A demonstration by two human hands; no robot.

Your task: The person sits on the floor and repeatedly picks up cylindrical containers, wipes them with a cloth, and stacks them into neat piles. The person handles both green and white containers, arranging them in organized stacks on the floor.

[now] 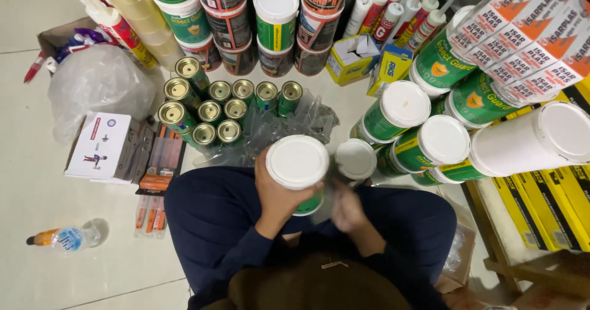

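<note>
I sit on the floor with my knees apart. My left hand (276, 193) grips a green tub with a white lid (298, 162), held in front of my lap. My right hand (347, 210) is blurred beside the tub, near its lower right side; whether it holds anything is unclear. A second white-lidded tub (355, 159) stands just right of the held one. A cluster of several small green tins with gold tops (215, 110) stands on the floor ahead of my knees, on crumpled clear plastic wrap (289, 125).
Stacked green tubs (424, 125) lie on their sides at the right, with a large white bucket (534, 141) and cartons. More tubs and sealant cartridges (399, 9) stand at the back. A white box (101, 145), a plastic bag (98, 82) and a small bottle (64, 237) lie at the left.
</note>
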